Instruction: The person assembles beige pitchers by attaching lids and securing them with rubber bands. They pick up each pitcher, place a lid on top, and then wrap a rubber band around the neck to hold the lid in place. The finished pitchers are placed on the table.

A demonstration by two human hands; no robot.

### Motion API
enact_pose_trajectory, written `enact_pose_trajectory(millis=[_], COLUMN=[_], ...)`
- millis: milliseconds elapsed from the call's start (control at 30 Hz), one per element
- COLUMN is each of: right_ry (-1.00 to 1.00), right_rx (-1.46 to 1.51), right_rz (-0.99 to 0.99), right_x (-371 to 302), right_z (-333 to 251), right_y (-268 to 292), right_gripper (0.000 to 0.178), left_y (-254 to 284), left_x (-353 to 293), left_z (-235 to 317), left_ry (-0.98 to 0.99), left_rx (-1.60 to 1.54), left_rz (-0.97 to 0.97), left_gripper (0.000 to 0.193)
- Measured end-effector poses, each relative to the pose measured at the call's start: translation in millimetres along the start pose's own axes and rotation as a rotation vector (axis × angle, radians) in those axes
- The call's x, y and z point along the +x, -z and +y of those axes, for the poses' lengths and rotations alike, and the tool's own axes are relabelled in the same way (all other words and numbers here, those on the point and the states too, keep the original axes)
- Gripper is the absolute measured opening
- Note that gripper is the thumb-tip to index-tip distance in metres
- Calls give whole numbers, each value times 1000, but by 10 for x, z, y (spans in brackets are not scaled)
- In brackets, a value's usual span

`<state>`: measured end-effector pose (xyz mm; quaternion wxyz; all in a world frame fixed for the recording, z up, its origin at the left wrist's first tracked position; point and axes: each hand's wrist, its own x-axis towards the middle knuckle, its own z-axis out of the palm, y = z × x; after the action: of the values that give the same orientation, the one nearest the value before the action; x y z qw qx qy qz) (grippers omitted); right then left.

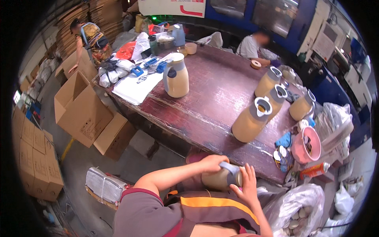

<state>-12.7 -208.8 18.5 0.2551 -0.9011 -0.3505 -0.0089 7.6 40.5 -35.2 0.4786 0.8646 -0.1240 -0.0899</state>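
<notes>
Beige jug (212,181) with a grey handle (229,167) lies on its side just off the near edge of the table (219,85), its grey collar (232,179) turned right. The left hand (214,163) is clamped on the jug by the handle, fingers curled together; the right hand (249,185) is at the collar end, fingers and thumb apart, and whether they grip it I cannot tell. Four open-mouthed jugs (248,125) stand on the table's right part, a lidded jug (179,82) on its left part. A pink basin (296,148) sits at the table's near right corner; a co-worker (248,46) is at the table's far side.
</notes>
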Motion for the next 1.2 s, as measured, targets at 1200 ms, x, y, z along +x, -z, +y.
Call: enact_pose_trajectory(millis=[1200], right_ry=[-554], right_rx=[200], right_rz=[698], right_x=[717], right_z=[2189], right_y=[310], right_gripper=[26], left_y=[-113], left_x=[-2], left_z=[911], left_ry=[475], left_rx=[-1104], left_rz=[-46], left_gripper=[30])
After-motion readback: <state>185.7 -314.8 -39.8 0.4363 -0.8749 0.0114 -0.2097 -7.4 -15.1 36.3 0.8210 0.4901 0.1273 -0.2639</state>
